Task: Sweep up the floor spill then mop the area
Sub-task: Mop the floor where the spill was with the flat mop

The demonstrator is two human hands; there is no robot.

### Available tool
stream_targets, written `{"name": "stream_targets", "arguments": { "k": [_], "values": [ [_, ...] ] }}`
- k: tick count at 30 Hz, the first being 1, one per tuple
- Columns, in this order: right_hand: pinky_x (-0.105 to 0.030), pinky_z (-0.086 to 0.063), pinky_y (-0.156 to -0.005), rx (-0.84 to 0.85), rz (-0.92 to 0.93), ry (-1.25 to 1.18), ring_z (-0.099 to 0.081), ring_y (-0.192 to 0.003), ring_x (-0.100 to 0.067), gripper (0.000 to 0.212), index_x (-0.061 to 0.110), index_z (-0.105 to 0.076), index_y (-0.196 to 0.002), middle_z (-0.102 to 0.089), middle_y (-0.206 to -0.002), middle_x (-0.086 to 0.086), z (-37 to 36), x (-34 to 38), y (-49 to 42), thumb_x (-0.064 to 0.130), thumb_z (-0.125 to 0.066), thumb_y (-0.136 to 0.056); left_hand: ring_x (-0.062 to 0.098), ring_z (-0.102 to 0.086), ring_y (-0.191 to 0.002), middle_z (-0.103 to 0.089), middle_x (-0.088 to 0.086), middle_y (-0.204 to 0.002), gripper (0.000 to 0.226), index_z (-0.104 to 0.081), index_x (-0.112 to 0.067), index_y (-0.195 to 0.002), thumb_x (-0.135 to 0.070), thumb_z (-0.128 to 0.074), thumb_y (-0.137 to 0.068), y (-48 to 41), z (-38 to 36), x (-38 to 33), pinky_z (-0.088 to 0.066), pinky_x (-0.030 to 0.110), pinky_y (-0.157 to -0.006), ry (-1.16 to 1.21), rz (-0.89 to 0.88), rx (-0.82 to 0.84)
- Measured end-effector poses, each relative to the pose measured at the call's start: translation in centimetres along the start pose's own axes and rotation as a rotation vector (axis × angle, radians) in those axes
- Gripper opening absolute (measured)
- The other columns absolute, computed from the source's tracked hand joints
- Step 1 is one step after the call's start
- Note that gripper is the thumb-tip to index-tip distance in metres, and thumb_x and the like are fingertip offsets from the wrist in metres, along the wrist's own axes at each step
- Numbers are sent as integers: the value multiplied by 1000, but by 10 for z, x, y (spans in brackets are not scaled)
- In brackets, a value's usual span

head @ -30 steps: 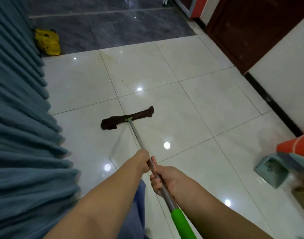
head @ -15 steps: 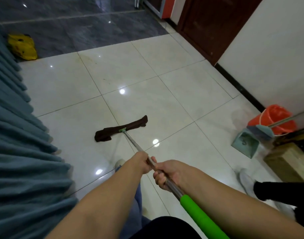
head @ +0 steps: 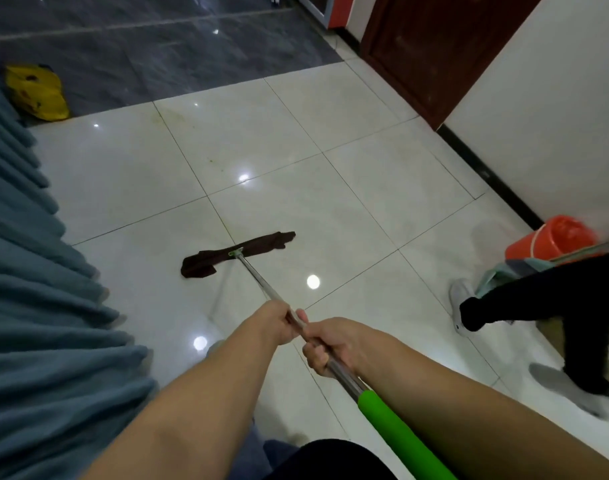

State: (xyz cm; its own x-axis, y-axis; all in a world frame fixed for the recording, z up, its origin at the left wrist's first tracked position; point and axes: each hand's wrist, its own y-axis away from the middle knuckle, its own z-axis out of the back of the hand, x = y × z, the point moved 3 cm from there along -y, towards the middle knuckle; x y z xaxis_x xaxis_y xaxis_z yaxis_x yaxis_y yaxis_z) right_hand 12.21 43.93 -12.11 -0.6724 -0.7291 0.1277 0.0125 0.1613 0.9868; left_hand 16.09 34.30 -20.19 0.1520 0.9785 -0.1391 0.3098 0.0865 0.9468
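Observation:
A flat mop with a dark brown cloth head (head: pixel 239 255) lies on the glossy white floor tiles ahead of me. Its metal pole (head: pixel 258 278) runs back toward me and ends in a green foam grip (head: pixel 396 429). My left hand (head: pixel 279 322) grips the pole higher up, toward the mop head. Just behind it, my right hand (head: pixel 330 344) grips the pole above the green grip. Faint yellowish stains (head: pixel 178 116) mark the tiles farther ahead.
A blue-grey curtain (head: pixel 36 306) hangs along the left. A yellow bag (head: pixel 36 91) lies at the far left. An orange bucket (head: pixel 552 240) and a teal dustpan (head: pixel 493 282) stand by the right wall. Another person's black-trousered legs (head: pixel 555 313) step across at the right. A brown door (head: pixel 434 46) is far right.
The view has swung; the mop head now lies slightly farther from me. The other person's legs have moved further into view at the right, in front of the dustpan. Both hands keep their hold.

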Motion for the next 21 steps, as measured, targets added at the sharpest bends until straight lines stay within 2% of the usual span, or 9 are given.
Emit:
{"name": "stream_targets", "arguments": {
  "k": [9,17,21],
  "values": [
    [-13,-32,-29,17,-51,12,-34,-29,-7,24,11,-46,-75,-40,-47,1,-75,118,-43,21,-43,-97,18,-40,-57,-41,13,-82,19,-39,-1,-109,-2,-22,-100,-36,6,-148,-46,19,-37,-45,1,-36],
    [-14,-32,-31,32,-10,39,-33,-32,-7,21,11,-48,-78,-40,-48,1,-137,217,-79,19,-40,-96,17,-40,-55,-43,11,-76,18,-37,-1,-110,0,-23,-100,-59,9,-267,-46,18,-38,-80,-15,-53],
    [-13,-32,-33,19,14,56,-34,-34,-7,20,10,-49,-83,-42,-56,-1,-162,256,-93,20,-40,-98,18,-41,-55,-44,11,-75,24,-38,-5,-117,-1,-22,-100,-77,13,-313,-45,18,-37,-120,-30,-68]
  ]
}}
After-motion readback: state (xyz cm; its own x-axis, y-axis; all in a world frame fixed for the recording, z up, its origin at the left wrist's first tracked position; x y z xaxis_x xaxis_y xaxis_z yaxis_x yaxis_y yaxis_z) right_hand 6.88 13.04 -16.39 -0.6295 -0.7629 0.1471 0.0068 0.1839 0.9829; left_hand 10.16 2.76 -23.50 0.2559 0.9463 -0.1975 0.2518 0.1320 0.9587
